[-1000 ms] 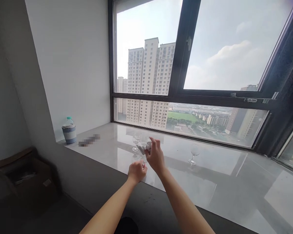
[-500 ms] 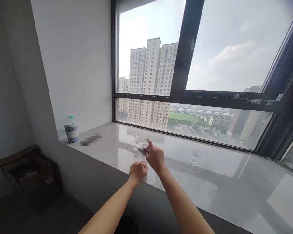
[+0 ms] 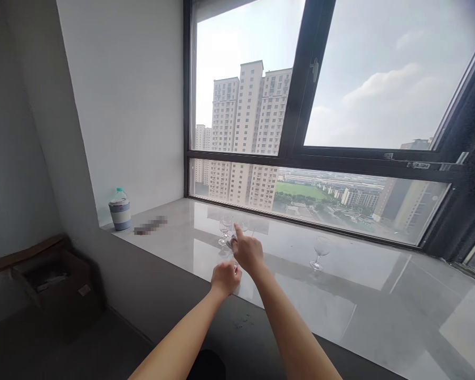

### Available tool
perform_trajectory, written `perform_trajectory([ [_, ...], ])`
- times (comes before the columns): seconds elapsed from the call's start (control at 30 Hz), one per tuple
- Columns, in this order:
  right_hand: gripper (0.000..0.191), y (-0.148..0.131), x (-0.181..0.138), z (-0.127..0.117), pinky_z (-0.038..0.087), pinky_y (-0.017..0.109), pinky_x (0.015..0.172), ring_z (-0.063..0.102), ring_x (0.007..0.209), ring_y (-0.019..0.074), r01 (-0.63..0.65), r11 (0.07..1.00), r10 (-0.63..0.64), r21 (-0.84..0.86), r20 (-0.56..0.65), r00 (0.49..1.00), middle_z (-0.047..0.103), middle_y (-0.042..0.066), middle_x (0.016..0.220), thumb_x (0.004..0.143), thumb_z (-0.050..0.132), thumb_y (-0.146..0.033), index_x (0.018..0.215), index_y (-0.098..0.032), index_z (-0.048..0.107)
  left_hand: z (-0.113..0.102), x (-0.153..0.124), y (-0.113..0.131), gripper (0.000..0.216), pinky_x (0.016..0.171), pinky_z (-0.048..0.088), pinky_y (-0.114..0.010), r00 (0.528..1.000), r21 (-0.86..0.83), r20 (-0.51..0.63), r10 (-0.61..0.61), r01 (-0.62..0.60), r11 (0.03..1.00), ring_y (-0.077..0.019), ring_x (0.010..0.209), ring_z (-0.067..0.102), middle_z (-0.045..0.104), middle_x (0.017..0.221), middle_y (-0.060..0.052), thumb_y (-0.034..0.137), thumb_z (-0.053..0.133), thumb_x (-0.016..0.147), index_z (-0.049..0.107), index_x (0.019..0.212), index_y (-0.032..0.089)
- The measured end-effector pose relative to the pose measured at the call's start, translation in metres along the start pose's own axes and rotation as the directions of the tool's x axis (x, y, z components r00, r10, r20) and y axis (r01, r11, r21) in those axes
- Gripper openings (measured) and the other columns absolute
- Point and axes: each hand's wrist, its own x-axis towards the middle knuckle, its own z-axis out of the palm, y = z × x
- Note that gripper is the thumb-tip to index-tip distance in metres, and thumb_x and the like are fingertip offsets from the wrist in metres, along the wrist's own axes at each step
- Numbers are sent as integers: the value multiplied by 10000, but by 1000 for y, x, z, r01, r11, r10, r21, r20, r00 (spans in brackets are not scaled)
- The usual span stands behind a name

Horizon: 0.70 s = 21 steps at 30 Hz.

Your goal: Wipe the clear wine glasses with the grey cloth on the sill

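My left hand (image 3: 225, 278) is closed in a fist over the front edge of the sill, around what looks like the stem of a wine glass, mostly hidden between my hands. Just above it, my right hand (image 3: 248, 252) grips a small grey-white cloth (image 3: 230, 242) against that glass, its index finger pointing up and away. Right behind the cloth, a clear wine glass (image 3: 224, 228) stands upright on the sill. Clear outlines of glass also show behind my right fingers, too faint to separate. Farther right, another wine glass (image 3: 320, 249) stands upright by itself.
A glossy grey window sill (image 3: 383, 311) runs below the dark-framed window (image 3: 352, 158). At its left end are a paper cup (image 3: 120, 216), a green-capped bottle (image 3: 120, 194) behind it and a blurred-out item (image 3: 150, 225). An open cardboard box (image 3: 59, 285) sits lower left.
My right hand has shifted slightly left and turned, so less of the cloth shows. The left fist keeps its place at the edge. The whole view has moved a little.
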Motion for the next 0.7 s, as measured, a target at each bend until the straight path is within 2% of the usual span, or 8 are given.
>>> perform_trajectory([
  [0.17, 611, -5, 3, 0, 436, 293, 684, 658, 760, 215, -55, 998, 55, -9, 83, 995, 712, 88, 839, 941, 391, -292, 1520, -160, 250, -3, -2, 2, 305, 700, 417, -290, 1000, 38, 7, -16, 16, 999, -225, 808, 653, 692, 819, -118, 298, 433, 890, 691, 896, 135],
  [0.3, 611, -6, 8, -4, 434, 303, 724, 659, 838, 224, -56, 998, 58, -15, 168, 984, 710, 109, 924, 936, 381, -282, 1522, -166, 251, -3, -3, 3, 303, 709, 427, -288, 1000, 52, -7, -12, 12, 999, -226, 812, 657, 701, 824, -111, 308, 449, 882, 700, 897, 139],
  [0.6, 488, -10, 13, -10, 439, 329, 791, 648, 968, 245, -21, 1000, 18, 10, 257, 966, 696, 129, 1065, 966, 329, -353, 1409, -185, 448, -2, -2, 1, 319, 740, 439, -298, 1000, 64, 3, 17, -17, 998, -239, 837, 663, 708, 829, -123, 287, 442, 870, 726, 897, 146],
  [0.7, 500, -11, 11, -10, 436, 342, 801, 642, 982, 249, -9, 1000, 3, 20, 251, 968, 692, 133, 1083, 981, 279, -387, 1406, -185, 449, -1, -2, 0, 330, 732, 435, -301, 1000, 57, 10, 27, -28, 998, -241, 829, 665, 707, 811, -125, 289, 434, 870, 734, 873, 152],
])
